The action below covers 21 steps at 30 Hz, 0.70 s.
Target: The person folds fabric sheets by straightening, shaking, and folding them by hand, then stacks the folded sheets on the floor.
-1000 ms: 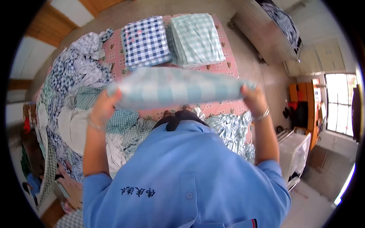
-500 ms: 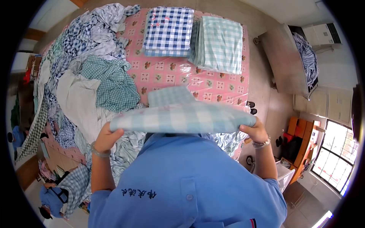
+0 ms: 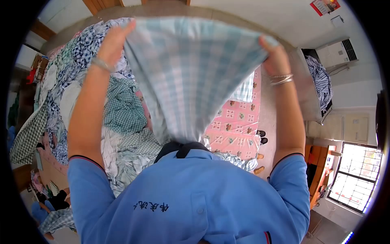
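A pale green-and-white checked cloth [image 3: 191, 69] is stretched between my raised hands, its upper edge pulled wide. It hangs and narrows towards my waist, blurred by motion. My left hand [image 3: 113, 45] grips the cloth's upper left corner, thumb along the edge. At the upper right corner, my right hand [image 3: 277, 57] is closed on the same cloth. Behind it lies the table with a pink patterned cover [image 3: 239, 122]. Only a corner of a folded light-green checked stack [image 3: 245, 89] shows past the cloth's right side.
Crumpled checked fabric [image 3: 87, 51] is heaped along the table's left side, with a green checked piece [image 3: 126, 105] nearer me. A cart holding striped fabric [image 3: 319, 81] stands at right. Shoes [image 3: 262, 136] are on the floor. Another person [image 3: 44, 207] is at lower left.
Both hands have risen and moved forward from chest height, lifting the cloth. It has opened from a flat band into a wide hanging sheet that now covers most of the folded stacks.
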Motion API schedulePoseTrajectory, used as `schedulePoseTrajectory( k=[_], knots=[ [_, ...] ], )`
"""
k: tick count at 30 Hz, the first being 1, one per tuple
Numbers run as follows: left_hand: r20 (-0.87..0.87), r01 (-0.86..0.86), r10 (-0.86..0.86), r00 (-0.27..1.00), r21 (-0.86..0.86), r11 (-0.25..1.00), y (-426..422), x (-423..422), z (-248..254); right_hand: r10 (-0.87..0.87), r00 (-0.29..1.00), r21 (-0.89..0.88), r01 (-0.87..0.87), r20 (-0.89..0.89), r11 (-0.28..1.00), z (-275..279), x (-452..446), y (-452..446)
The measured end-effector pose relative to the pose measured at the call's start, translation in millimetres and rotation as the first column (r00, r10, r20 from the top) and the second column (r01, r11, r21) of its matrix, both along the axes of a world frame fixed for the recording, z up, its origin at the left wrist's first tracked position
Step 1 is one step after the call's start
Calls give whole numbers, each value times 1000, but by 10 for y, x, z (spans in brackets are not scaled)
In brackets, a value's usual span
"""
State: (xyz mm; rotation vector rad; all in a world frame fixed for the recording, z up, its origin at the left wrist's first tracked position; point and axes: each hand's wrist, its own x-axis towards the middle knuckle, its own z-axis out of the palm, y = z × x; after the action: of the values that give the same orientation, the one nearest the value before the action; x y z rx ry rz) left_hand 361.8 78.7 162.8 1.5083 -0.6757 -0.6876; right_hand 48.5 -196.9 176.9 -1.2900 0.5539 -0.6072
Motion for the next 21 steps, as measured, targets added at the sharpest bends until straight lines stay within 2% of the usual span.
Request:
schedulePoseTrajectory(
  k=[1,3,4,5,6,7,8,9,10,11,12,13,14,15,16,17,18,19,20,21],
  knots=[
    [42,31,-27,999,-81,996,-80,139,336,-77,993,-88,85,92,992,345,24,-35],
    [105,-36,63,992,-248,968,-189,436,1012,-130,957,-92,159,260,983,1017,-51,-92],
    [283,166,-65,957,-351,922,-178,166,1486,-130,926,-119,182,354,976,1338,-97,-148],
    [466,372,-161,870,-406,835,-125,-165,1885,-156,892,-96,215,424,972,1637,-185,-160],
    [784,213,124,608,-312,926,-41,-191,2118,-187,872,-100,257,452,961,1878,-295,-156],
    [940,5,299,167,-304,953,16,-209,2260,-196,845,-142,302,498,943,2048,-379,-49],
    [937,15,311,158,-317,948,59,-219,2309,-180,821,-161,312,542,936,2129,-436,89],
    [921,-16,387,-47,-388,921,107,-214,2341,-163,796,-179,322,583,930,2182,-498,234],
    [862,-33,441,-250,-463,886,170,-205,2355,-68,810,-228,244,582,943,2139,-594,340],
    [854,-25,452,-259,-473,881,253,-199,2295,28,818,-278,163,575,947,2005,-694,425],
    [823,-62,531,201,-531,845,360,-185,2132,-2,849,-336,211,529,918,1833,-787,505],
    [606,-120,505,615,-561,819,489,-160,1906,-37,875,-392,253,482,884,1570,-881,548],
    [248,-187,379,892,-561,806,633,-119,1650,12,938,-395,134,345,909,1285,-1009,639],
    [503,-108,258,825,-308,945,849,-36,1322,71,978,-392,12,196,920,999,-1137,730],
    [485,-15,135,864,-243,970,1004,-5,952,-28,999,-499,42,36,865,723,-1028,972],
    [458,79,11,889,-177,981,1159,27,581,31,986,-370,-90,-161,924,492,-986,1100],
    [545,137,-123,829,15,991,1355,154,138,104,901,-171,-192,-421,966,141,-976,1145],
    [387,204,-276,880,217,955,1418,157,-139,123,887,-113,-192,-445,975,-161,-839,1312],
    [197,174,-210,958,185,967,1434,15,-460,150,877,-108,-222,-457,969,-590,-766,1380],
    [147,141,-166,975,169,976,1478,-49,-789,176,865,-98,-249,-470,964,-953,-680,1422]
  ],
)
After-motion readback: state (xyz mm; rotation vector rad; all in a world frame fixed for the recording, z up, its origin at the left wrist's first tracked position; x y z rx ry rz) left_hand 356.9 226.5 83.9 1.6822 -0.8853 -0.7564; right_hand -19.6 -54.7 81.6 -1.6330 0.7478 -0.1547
